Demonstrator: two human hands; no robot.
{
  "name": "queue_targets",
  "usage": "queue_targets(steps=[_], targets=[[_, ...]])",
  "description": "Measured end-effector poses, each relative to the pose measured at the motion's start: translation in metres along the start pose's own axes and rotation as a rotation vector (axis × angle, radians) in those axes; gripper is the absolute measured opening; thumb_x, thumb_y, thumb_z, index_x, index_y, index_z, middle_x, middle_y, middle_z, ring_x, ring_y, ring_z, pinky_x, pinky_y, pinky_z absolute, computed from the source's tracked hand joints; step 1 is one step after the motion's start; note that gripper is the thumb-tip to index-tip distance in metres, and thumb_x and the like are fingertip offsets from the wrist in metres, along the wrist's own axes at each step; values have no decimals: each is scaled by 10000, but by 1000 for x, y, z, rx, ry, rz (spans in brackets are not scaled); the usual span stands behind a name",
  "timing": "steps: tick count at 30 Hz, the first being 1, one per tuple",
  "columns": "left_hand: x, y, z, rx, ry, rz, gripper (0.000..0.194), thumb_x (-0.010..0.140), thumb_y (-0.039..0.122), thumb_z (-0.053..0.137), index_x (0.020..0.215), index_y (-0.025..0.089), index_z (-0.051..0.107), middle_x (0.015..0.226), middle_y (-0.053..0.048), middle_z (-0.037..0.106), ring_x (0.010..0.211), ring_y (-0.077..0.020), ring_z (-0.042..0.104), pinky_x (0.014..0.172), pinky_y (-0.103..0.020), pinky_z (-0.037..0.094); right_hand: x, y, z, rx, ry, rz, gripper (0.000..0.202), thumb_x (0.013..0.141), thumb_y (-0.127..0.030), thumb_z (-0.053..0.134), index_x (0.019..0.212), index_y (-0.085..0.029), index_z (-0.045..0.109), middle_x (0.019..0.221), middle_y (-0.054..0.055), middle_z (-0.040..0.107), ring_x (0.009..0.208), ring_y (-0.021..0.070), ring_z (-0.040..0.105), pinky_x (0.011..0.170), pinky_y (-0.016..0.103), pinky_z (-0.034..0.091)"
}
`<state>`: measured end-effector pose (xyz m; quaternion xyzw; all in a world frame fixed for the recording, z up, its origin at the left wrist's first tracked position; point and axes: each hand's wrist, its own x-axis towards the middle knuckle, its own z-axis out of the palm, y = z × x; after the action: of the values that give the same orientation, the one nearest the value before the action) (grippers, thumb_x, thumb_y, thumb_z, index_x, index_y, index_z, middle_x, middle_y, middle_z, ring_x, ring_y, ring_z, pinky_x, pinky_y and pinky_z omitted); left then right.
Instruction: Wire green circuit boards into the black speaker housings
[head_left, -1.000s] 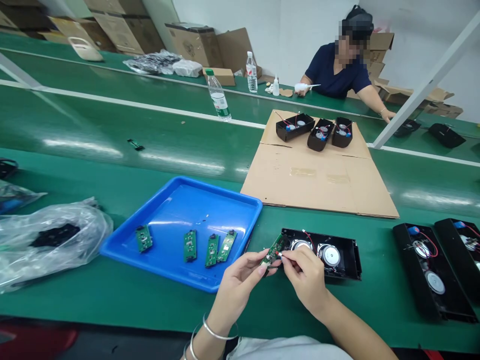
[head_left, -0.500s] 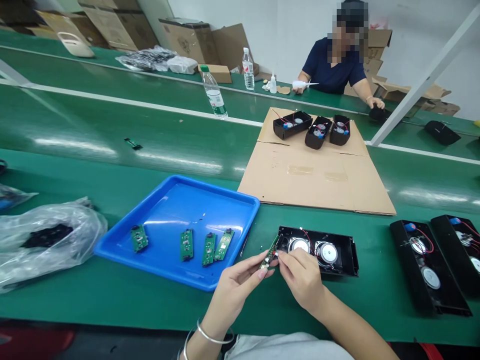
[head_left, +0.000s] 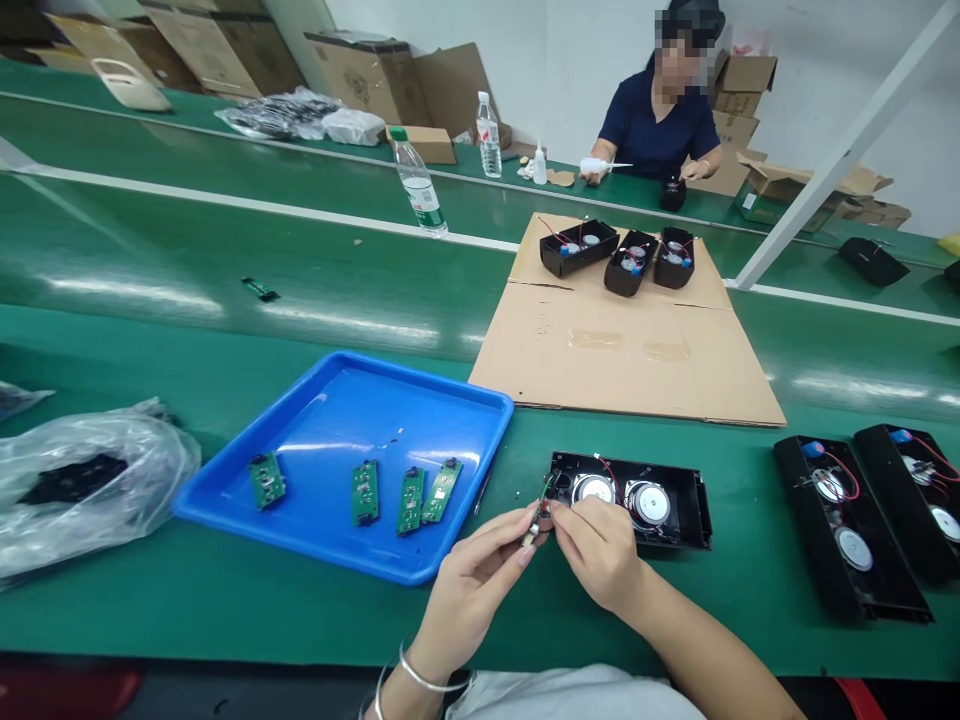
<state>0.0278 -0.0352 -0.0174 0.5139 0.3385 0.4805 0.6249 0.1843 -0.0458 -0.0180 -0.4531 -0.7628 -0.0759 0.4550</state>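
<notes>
My left hand (head_left: pixel 480 565) pinches a narrow green circuit board (head_left: pixel 538 518) by its edges, tilted up over the left end of an open black speaker case (head_left: pixel 679 525). My right hand (head_left: pixel 600 550) is closed at the board's edge, its fingertips on a small wire connector with a bit of red showing; the fingers partly hide it. Two round silver speakers (head_left: pixel 648 505) sit inside the case, with a red wire (head_left: pixel 606 468) rising between them. Left of my hands, a blue tray (head_left: pixel 300 400) holds several green circuit boards (head_left: pixel 365 492).
More black speaker cases (head_left: pixel 847 540) lie at the right. A cardboard sheet (head_left: pixel 630 380) beyond carries three cases (head_left: pixel 577 248). A plastic bag (head_left: pixel 150 470) is at the left, a water bottle (head_left: pixel 420 190) on the far ledge. Across the bench, a person (head_left: pixel 660 120) holds a white bottle (head_left: pixel 600 165).
My fingers stay together at the board, which now stands more edge-on. The person across has brought a black part inward from the right. The whole view has shifted slightly.
</notes>
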Motion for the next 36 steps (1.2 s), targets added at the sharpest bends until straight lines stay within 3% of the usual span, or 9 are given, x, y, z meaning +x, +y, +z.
queue_targets(steps=[7,10,15,18,22,25,27,31,36], targets=[[0,3,2,29,-38,36,272,737,131,660,915,328,717,1013,3,718,809,-156,697,723,-219,579,-5,-2,-2,44,44,1,169,871,-51,475,1008,-101,561,609,26,575,510,112,461,438,250,357],[-2,0,2,15,-13,25,245,725,152,676,892,324,723,1009,0,719,857,-166,688,750,-230,571,-5,0,-3,38,48,-12,184,880,-62,463,1034,-103,555,608,21,573,504,107,459,437,244,361],[1,1,0,4,36,-185,160,642,256,753,799,232,735,916,-59,736,771,-202,696,740,-300,580,-4,2,-3,-2,-4,-69,161,880,-53,452,980,-73,577,592,23,561,517,113,462,441,248,352],[5,3,-1,-12,62,-353,233,587,295,787,774,187,700,765,-47,722,697,-199,686,653,-277,580,-2,-1,-10,-4,-56,-100,168,889,-68,435,903,-78,602,578,18,552,528,121,456,454,255,356],[2,8,0,-97,10,-520,534,601,304,782,1093,189,609,794,-58,704,729,-216,681,660,-291,550,-2,9,-39,80,-239,108,169,911,-182,465,857,-136,619,781,51,615,735,148,520,649,283,450],[-3,12,1,-88,-38,-589,448,591,321,780,989,157,656,828,-97,714,798,-255,676,658,-297,533,-6,30,-62,-62,-468,369,94,825,-97,579,793,-164,636,778,28,603,748,154,502,648,275,438],[-4,14,3,-52,-97,-595,369,566,303,788,888,162,676,856,-97,720,852,-266,664,699,-312,528,-8,42,-68,-235,-678,424,104,749,-67,656,734,-170,649,743,28,593,745,174,499,618,289,416],[-2,15,11,102,-218,-517,284,595,253,749,855,178,661,905,-83,724,893,-247,646,789,-324,505,-4,47,-56,-448,-997,396,101,739,-75,660,684,-159,663,820,81,607,838,217,512,665,327,396],[1,14,22,250,-298,-466,283,651,250,691,921,185,632,957,-86,713,808,-212,638,678,-288,516,5,39,-39,-480,-1072,433,106,747,-50,595,783,-114,672,869,134,608,861,239,522,696,338,406]])
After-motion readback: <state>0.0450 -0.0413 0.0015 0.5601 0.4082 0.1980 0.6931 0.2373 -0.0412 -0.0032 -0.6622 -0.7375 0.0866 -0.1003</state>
